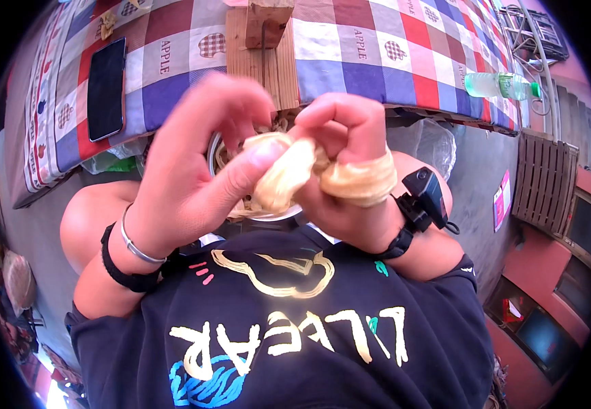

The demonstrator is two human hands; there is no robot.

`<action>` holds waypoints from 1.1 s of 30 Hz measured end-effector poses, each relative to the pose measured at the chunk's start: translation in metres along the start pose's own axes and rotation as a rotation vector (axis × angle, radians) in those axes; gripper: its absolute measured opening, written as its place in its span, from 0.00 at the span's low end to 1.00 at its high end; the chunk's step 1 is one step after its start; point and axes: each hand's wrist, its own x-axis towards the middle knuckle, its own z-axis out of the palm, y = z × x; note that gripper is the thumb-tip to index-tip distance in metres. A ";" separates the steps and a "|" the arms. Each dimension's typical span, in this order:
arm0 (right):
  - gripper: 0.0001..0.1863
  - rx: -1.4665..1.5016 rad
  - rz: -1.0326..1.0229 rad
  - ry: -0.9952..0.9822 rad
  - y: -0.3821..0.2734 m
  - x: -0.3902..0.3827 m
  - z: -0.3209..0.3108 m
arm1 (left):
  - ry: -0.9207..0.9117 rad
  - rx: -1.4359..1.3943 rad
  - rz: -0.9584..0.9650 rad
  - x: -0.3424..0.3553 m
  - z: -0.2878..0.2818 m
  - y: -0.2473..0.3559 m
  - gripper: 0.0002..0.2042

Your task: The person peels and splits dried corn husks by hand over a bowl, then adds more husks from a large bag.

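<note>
A hank of pale yellow, shiny fibre-like strips (282,183) is stretched between my hands, just above my lap. My left hand (196,160) presses its thumb on the near loop, its fingers curled behind and smeared by motion. Around the fingers of my right hand (350,126) the same material is wound in a thick band, and those fingers are bent and closed on it. Below both hands, a round white bowl (273,219) holds more of these strips; my hands hide most of it.
Ahead stands a table with a checked cloth (336,54). A wooden block stand (262,58) is at its near edge, a dark phone (106,88) at left, a plastic bottle (502,86) at right. Clear plastic bags (433,144) hang below. A slatted wooden piece (545,184) stands right.
</note>
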 end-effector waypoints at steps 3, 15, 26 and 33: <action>0.21 -0.076 0.002 -0.118 -0.001 -0.004 -0.004 | -0.075 -0.051 -0.043 -0.007 0.001 0.001 0.09; 0.17 -0.088 0.284 -0.373 -0.016 0.019 -0.046 | -0.068 0.067 -0.059 -0.008 -0.036 -0.009 0.14; 0.21 0.291 0.642 -0.199 -0.023 0.019 -0.023 | -0.125 0.471 0.148 -0.001 -0.013 0.009 0.16; 0.18 0.333 0.626 -0.170 -0.017 0.016 -0.019 | -0.154 0.219 0.269 -0.008 -0.013 -0.003 0.21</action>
